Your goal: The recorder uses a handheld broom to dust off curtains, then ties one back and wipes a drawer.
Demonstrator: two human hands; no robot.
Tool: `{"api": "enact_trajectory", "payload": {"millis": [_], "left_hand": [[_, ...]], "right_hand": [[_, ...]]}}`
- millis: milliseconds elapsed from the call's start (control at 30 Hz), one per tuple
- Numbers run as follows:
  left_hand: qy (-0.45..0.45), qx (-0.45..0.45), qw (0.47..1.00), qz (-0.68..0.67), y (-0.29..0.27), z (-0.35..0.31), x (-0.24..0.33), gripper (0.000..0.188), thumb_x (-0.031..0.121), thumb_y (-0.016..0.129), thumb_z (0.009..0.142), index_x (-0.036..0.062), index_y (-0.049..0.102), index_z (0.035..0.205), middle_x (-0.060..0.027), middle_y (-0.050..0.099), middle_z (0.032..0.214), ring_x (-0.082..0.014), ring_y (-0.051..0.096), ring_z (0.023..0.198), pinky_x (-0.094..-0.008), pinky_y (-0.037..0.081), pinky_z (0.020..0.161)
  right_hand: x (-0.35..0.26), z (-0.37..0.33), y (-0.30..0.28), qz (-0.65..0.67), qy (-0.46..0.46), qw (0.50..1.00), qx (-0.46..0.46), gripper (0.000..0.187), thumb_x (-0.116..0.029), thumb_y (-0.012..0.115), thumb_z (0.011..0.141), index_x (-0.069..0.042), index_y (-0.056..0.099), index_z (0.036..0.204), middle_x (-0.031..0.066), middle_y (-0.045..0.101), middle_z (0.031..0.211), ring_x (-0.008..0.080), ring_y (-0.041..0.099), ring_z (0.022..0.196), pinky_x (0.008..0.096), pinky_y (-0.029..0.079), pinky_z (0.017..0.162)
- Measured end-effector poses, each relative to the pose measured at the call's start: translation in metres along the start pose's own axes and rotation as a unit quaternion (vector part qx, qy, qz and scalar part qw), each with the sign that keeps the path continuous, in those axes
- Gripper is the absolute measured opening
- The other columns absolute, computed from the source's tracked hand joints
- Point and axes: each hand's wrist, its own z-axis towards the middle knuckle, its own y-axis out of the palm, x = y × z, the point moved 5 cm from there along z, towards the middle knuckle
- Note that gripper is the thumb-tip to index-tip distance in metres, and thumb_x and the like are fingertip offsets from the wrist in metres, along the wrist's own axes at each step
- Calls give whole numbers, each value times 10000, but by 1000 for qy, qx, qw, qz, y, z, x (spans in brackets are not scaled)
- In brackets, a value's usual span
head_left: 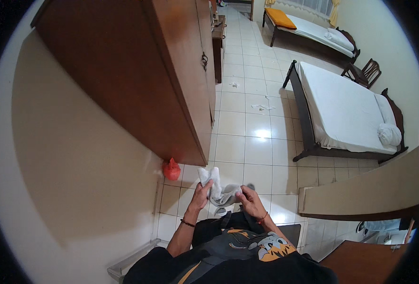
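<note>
A white cloth (225, 195) with a greyish lower part is stretched between my two hands in front of my body. My left hand (201, 195) is closed on its left end, where a bunched white portion stands up past the fingers. The right end is pinched in my right hand (251, 202), with the thumb on top. Between the hands the cloth sags in a curve. Its exact kind is too unclear to tell.
A tall brown wardrobe (171, 71) stands at the left, with a tied red plastic bag (171, 170) by its base. White scraps (262, 107) lie on the tiled floor. Two beds, the nearer with a white sheet (337, 109), and a wooden chair (363, 74) line the right wall.
</note>
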Motion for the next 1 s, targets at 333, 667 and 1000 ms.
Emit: {"api": "enact_trajectory", "payload": {"millis": [333,667,1000], "left_hand": [[-31,-28,997,64,79,135,-10,343,191,531,947,13,512,1239,-95,610,1159,-203,593,1070,-361,471,945],[41,-77,980,-179,181,243,26,479,343,538,928,47,473,1299,-102,531,1288,-278,488,1212,-448,324,1073],[-223,-103,931,-269,175,303,12,975,825,275,781,-22,603,1135,-171,647,1095,-306,637,980,-426,484,910]], "right_hand": [[12,112,-105,-60,33,997,-36,207,-205,528,952,-7,566,901,-27,510,742,67,430,713,235,375,619],[-17,197,-256,8,4,997,74,134,-155,486,950,-25,513,936,-35,483,767,43,416,687,203,370,597],[-12,259,-330,198,24,941,272,187,-182,476,957,-18,530,1028,-6,547,839,57,490,749,225,424,670]]}}
